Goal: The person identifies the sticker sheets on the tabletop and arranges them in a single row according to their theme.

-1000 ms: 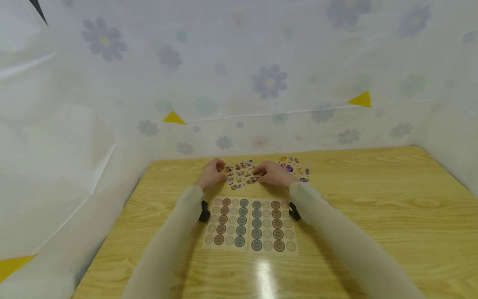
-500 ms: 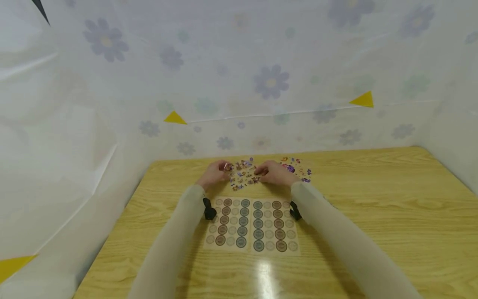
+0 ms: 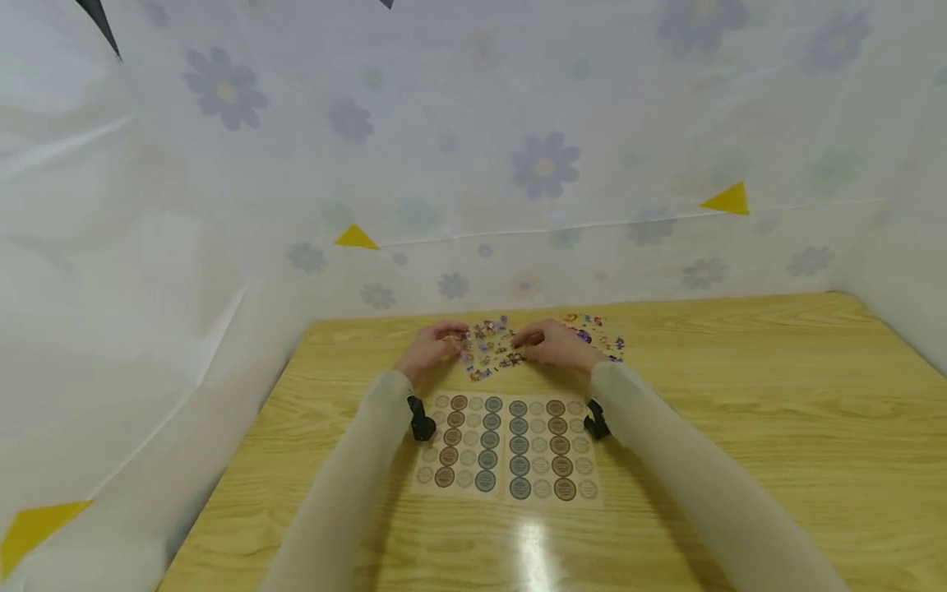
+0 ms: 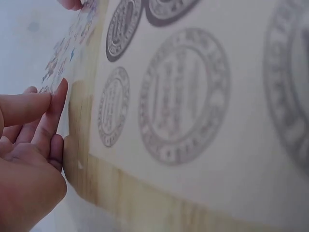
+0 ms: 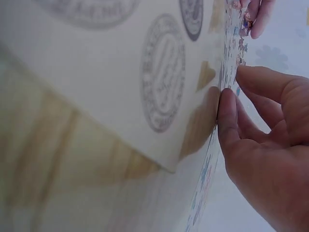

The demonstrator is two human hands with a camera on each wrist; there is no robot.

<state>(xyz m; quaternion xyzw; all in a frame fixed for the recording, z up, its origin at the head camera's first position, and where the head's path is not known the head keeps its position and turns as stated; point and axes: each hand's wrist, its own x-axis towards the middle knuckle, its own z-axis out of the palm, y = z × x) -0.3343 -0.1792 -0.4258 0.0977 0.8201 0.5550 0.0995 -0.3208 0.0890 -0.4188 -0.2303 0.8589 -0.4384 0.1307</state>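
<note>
A clear sticker sheet (image 3: 487, 349) with small colourful figures lies toward the back of the wooden table. At its left edge my left hand (image 3: 435, 345) pinches it between thumb and fingers. My right hand (image 3: 556, 344) has its bent thumb and fingers at the sheet's right edge. In the right wrist view, the right thumb (image 5: 227, 113) is low against the tabletop, and a finger reaches over the sheet's edge. Nearer to me, below both hands, lie pale sheets (image 3: 510, 496) with rows of round brown and blue-grey seal stickers.
A second clear sheet with purple and orange figures (image 3: 602, 335) lies partly behind my right hand. The wooden table (image 3: 747, 427) ends at the back against a white flowered curtain (image 3: 459, 164). Black wrist devices (image 3: 422, 421) overlap the round-seal sheets' sides.
My left fingers have closed in on the clear sheet's left edge, which curled up a little half a second ago. The right hand keeps its place at the other edge. The view shifted slightly.
</note>
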